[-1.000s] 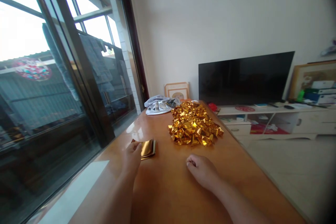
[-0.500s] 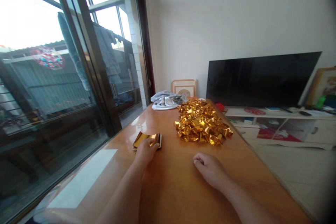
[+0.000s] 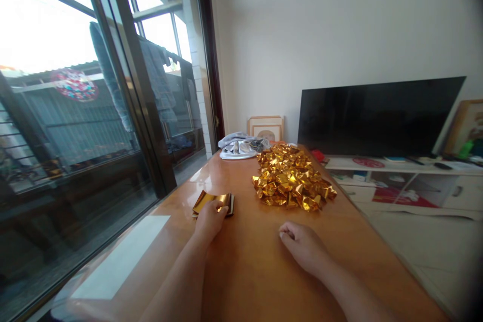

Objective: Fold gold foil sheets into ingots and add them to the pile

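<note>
My left hand (image 3: 210, 220) rests its fingertips on a small stack of flat gold foil sheets (image 3: 212, 201) lying on the wooden table (image 3: 245, 271). The top sheet curls up a little under the fingers. My right hand (image 3: 305, 248) lies on the table to the right, fingers loosely curled, holding nothing. Beyond both hands sits a heap of folded gold foil pieces (image 3: 290, 177), apart from them.
A grey-white cloth bundle (image 3: 238, 145) lies at the table's far end, near a small picture frame (image 3: 265, 127). A large window (image 3: 75, 90) runs along the left. A dark TV (image 3: 377, 115) stands on a white cabinet (image 3: 407, 181) to the right.
My left hand has shifted from the stack's left edge onto its top. The view has tilted and moved slightly; my right hand has stayed put.
</note>
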`<state>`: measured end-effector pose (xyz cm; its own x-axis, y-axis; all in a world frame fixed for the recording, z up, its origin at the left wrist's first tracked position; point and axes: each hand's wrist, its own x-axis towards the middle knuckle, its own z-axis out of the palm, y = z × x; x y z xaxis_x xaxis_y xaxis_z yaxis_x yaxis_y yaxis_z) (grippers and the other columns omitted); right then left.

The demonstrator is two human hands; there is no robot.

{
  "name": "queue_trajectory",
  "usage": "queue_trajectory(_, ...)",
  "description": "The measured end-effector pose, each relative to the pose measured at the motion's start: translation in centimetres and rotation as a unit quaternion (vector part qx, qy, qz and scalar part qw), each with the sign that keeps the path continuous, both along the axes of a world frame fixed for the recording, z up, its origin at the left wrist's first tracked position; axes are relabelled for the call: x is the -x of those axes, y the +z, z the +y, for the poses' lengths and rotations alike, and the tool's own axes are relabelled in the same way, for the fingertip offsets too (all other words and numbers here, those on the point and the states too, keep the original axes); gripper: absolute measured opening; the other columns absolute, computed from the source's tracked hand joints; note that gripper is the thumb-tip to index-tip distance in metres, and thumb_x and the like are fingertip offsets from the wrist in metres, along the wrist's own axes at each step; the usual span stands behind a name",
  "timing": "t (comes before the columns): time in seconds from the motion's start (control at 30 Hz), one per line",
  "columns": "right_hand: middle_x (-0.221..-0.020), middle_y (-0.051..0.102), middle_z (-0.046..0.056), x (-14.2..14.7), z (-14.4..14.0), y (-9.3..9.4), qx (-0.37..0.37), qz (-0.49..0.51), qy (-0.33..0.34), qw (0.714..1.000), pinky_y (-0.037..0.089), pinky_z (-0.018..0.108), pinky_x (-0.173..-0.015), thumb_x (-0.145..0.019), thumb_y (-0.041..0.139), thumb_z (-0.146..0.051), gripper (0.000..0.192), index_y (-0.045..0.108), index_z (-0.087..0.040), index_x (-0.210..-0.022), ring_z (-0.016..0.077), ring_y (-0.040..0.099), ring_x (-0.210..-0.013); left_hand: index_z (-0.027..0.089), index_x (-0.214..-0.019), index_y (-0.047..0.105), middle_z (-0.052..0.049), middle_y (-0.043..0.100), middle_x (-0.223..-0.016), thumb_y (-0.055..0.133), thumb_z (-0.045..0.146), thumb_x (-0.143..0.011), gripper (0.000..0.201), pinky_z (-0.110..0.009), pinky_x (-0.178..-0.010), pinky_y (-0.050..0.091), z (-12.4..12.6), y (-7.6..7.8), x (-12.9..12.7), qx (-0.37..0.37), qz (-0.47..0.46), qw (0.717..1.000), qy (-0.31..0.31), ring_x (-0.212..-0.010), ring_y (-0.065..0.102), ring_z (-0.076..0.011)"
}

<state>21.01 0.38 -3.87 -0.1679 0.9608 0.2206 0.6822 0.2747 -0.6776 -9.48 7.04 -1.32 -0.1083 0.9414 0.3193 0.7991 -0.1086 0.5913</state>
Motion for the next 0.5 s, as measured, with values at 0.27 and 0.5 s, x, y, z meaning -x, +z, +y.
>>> queue_trajectory(0.27,-0.077,0.071,0.000,-0.13,-0.22,0.19,0.003,0.001,0.006,1.000,0.036,0.026,-0.063,-0.086,0.051,-0.028,0.017,0.067,-0.023,-0.082,0.0176,0.061,-0.070,0.017,-0.057,0.058,-0.001,0.057,-0.062,0.053,0.022,-0.086,0.029,-0.026,-0.061,0.029,-0.15,0.10,-0.08,0.002,0.040,0.999,0.003,-0.066,0.054,-0.0159)
queue_trajectory(0.5,-0.076,0.070,0.000,-0.04,0.00,0.13,0.003,-0.001,0.001,1.000,0.036,0.026,-0.063,-0.086,0.051,-0.029,0.017,0.067,-0.023,-0.081,0.0175,0.061,-0.070,0.018,-0.052,0.051,0.000,0.052,-0.053,0.052,0.021,-0.082,0.031,-0.028,-0.056,0.024,-0.05,-0.02,-0.01,0.016,0.045,0.998,0.035,-0.058,0.052,-0.0152)
